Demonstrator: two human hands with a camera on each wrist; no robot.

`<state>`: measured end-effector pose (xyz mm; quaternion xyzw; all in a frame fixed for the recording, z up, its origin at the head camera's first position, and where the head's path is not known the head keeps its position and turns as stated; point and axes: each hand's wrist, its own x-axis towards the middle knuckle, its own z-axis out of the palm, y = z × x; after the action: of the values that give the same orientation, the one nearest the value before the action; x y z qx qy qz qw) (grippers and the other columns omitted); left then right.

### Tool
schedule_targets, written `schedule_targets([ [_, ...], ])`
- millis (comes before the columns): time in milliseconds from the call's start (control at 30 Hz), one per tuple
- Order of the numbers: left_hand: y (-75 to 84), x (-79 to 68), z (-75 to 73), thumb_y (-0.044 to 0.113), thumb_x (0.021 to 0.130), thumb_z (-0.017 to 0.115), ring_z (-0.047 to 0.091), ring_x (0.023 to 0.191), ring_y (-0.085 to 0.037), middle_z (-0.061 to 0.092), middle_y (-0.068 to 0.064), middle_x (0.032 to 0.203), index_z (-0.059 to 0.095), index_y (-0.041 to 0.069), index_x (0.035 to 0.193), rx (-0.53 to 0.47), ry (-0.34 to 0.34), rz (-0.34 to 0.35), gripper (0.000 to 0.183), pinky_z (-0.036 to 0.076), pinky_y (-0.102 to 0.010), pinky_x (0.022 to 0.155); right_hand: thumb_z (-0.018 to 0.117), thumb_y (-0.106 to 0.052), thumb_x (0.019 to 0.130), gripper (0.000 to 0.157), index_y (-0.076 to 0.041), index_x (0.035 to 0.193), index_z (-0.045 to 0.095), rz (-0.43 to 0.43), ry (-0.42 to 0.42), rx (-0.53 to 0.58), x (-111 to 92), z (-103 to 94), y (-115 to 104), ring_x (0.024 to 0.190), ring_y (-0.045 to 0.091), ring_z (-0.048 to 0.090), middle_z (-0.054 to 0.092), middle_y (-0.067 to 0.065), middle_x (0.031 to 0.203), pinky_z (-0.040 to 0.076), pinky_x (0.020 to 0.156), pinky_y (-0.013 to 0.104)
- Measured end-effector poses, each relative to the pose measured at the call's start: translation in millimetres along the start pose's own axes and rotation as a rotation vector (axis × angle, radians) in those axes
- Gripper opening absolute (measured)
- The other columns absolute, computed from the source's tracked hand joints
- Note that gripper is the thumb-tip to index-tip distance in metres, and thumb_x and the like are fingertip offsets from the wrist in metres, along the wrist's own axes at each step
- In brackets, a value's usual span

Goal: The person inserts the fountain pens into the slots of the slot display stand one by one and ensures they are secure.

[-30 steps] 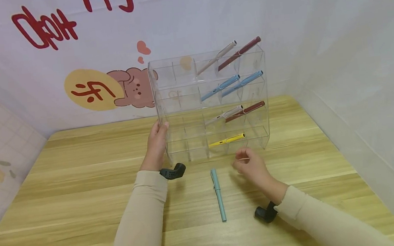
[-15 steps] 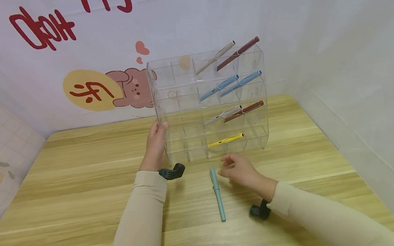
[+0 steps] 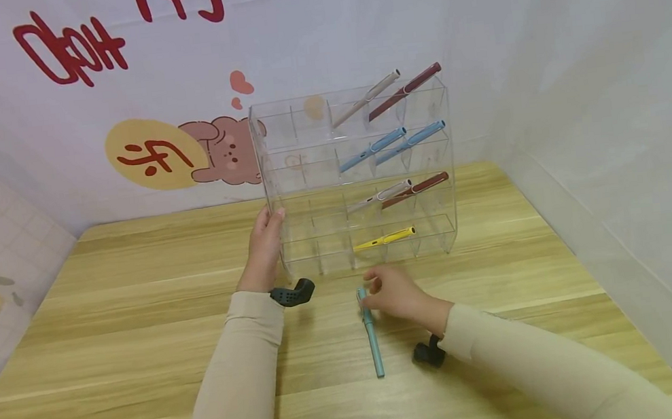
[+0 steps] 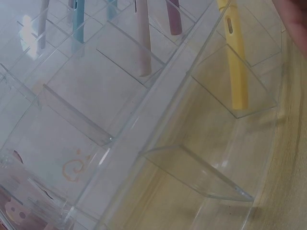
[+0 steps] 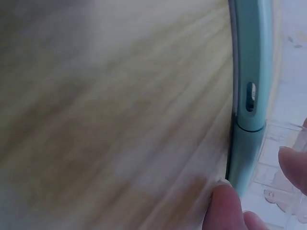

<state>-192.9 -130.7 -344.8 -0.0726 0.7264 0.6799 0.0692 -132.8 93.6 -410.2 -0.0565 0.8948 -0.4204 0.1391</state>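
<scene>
My left hand [image 3: 266,247] grips the lower left side of a clear pen rack [image 3: 337,262], which stands upright. A teal pen [image 3: 374,342] lies on the table in front of it, clip end toward the rack. At that end is my right hand [image 3: 397,295], thumb and fingers curved. In the right wrist view, one fingertip touches the side of the teal pen [image 5: 252,57], while another finger [image 5: 293,165] stands apart from it. A yellow pen [image 3: 384,239] sits in the rack's lowest row, seen closer in the left wrist view [image 4: 237,76].
Higher rows hold two blue pens [image 3: 410,143], two dark red pens [image 3: 405,91] and two pale pens [image 3: 367,98], all leaning right. A printed cloth [image 3: 175,83] hangs behind the wooden table [image 3: 140,339]. Black cameras [image 3: 293,292] sit on both wrists.
My right hand has moved left from beside the rack's front to the top end of the teal pen. The left hand keeps its grip, and the pens stay in place.
</scene>
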Motion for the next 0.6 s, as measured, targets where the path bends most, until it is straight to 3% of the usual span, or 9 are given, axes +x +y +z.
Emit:
schedule_targets([
  [333,2.5,-3.5,0.6,0.036,0.104,0.038,0.014,0.146,-0.027,0.020,-0.007,0.159,0.021,0.018,0.155,0.003,0.004,0.011,0.056,0.014,-0.053,0.115,0.079,-0.010,0.077,0.049,0.006,0.119,0.058,0.019,-0.038,-0.027,3.2,7.1,-8.1,0.072,0.017,0.055,0.063,0.010,0.093,0.048,0.062,0.028],
  [600,-19.7,18.8,-4.2,0.044,0.102,0.041,0.015,0.145,-0.024,0.021,-0.001,0.158,0.024,0.026,0.154,-0.016,0.013,0.012,0.058,0.016,-0.053,0.115,0.078,-0.010,0.079,0.043,0.006,0.114,0.061,-0.013,-0.046,-0.136,4.7,10.1,-13.3,0.071,0.015,0.056,0.068,0.012,0.094,0.049,0.064,0.028],
])
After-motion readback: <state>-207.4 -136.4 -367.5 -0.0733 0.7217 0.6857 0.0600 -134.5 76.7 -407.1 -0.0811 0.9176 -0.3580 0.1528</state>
